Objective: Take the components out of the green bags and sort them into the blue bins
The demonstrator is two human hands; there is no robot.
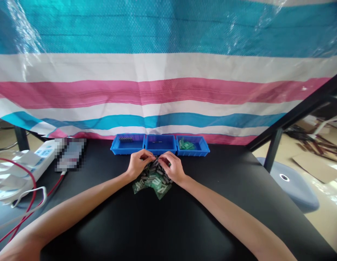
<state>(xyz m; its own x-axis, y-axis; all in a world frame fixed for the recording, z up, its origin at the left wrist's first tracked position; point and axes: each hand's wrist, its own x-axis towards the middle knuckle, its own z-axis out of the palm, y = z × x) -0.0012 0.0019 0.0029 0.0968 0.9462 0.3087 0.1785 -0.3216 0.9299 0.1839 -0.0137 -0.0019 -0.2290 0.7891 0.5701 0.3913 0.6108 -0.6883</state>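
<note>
A workshop; a black workbench [168, 232], blue parts bins [160, 144], a power strip [40, 156], and a striped tarpaulin [168, 90] behind.

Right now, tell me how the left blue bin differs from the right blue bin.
The left blue bin holds a short row of dark cylindrical parts along its back wall, while the right blue bin holds a small heap of green pieces. The left blue bin's parts sit in a neat line; the right blue bin's lie bunched together. Both are shallow, open blue plastic bins of like size, either side of a third bin.

Bright daylight, glare on the striped tarpaulin [168, 90], wide-angle bowing at edges.
</note>
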